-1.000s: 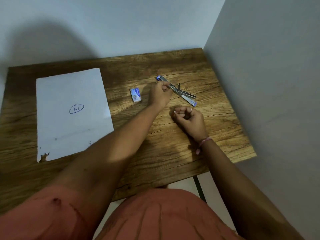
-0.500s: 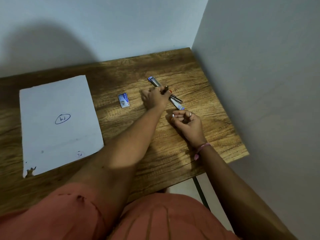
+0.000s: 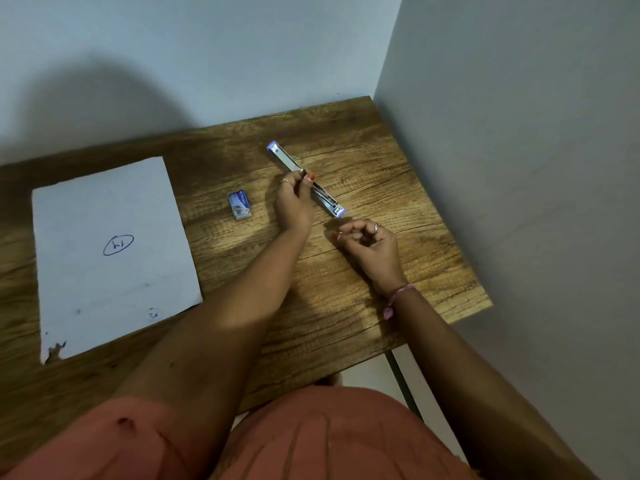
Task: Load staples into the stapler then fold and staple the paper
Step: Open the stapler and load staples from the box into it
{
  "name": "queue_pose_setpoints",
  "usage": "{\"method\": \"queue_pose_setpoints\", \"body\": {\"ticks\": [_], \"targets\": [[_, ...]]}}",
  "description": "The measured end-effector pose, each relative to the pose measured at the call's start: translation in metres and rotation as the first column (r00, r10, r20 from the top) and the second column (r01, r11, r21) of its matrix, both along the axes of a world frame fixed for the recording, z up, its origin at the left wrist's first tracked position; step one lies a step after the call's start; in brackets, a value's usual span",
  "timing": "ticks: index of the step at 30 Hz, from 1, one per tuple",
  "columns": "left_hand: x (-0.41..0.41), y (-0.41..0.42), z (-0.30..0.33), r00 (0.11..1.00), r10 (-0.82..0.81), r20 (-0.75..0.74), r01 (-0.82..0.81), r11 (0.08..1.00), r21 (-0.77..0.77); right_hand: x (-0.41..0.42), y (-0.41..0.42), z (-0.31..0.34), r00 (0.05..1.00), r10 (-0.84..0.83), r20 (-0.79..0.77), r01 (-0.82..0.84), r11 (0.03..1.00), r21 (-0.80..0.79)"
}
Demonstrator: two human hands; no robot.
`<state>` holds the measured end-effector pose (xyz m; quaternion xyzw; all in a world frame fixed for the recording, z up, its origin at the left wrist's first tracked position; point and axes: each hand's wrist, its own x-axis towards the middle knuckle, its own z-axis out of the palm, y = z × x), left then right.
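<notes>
A person's left hand [image 3: 294, 199] pinches the middle of the opened stapler [image 3: 306, 180], right of the staple box [image 3: 239, 204]; the right hand [image 3: 369, 242] rests curled (contents unclear). Stiff, slick metal: probably best gripped mid-body.

Single head-worn view, looking forward and steeply down from above onto wooden table [image 3: 346, 306] set in wall corner.
</notes>
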<state>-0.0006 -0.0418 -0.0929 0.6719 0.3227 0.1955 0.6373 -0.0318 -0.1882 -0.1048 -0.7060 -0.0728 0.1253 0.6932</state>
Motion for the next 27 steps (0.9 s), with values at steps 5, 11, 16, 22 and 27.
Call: {"method": "queue_pose_setpoints", "body": {"ticks": [5,11,16,22,27], "targets": [[-0.010,0.007,0.009,0.994,-0.039,0.098,0.056,0.982,-0.178,0.000,0.000,0.001,1.000,-0.011,-0.029,0.012,0.998,0.056],[-0.021,0.006,0.029,0.971,-0.097,0.220,0.161,0.942,-0.294,0.004,-0.001,0.004,0.983,-0.060,-0.173,0.096,0.974,0.205],[-0.031,0.005,0.042,0.932,-0.177,0.315,0.262,0.932,-0.251,0.005,-0.004,0.014,0.960,-0.055,-0.273,0.134,0.951,0.280],[-0.041,0.004,0.057,0.901,-0.218,0.376,0.251,0.967,-0.041,0.011,-0.019,0.048,0.985,-0.114,-0.130,0.136,0.975,0.177],[-0.046,0.000,0.066,0.896,-0.219,0.386,0.226,0.974,0.028,0.015,-0.016,0.083,0.986,-0.053,0.158,0.063,0.996,-0.055]]}}
